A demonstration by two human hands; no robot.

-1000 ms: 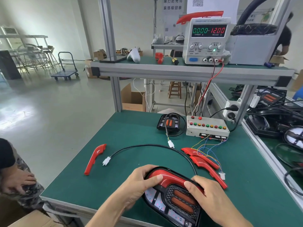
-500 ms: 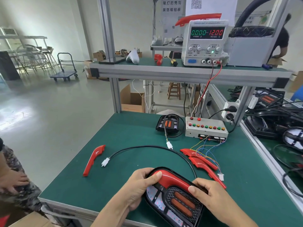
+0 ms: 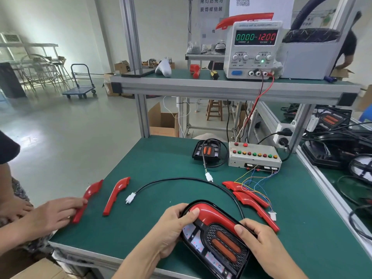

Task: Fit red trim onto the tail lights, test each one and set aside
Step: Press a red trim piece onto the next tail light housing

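A second person's hand has laid another red trim on the table.

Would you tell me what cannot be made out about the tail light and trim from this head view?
- Tail light: its lower end is cut off by the bottom edge.
- Red trim: whether it is fully seated; the left hand and right hand cover its ends.
- Tester box: button labels too small.

Black tail light at table's near edge, glossy red trim across its top.
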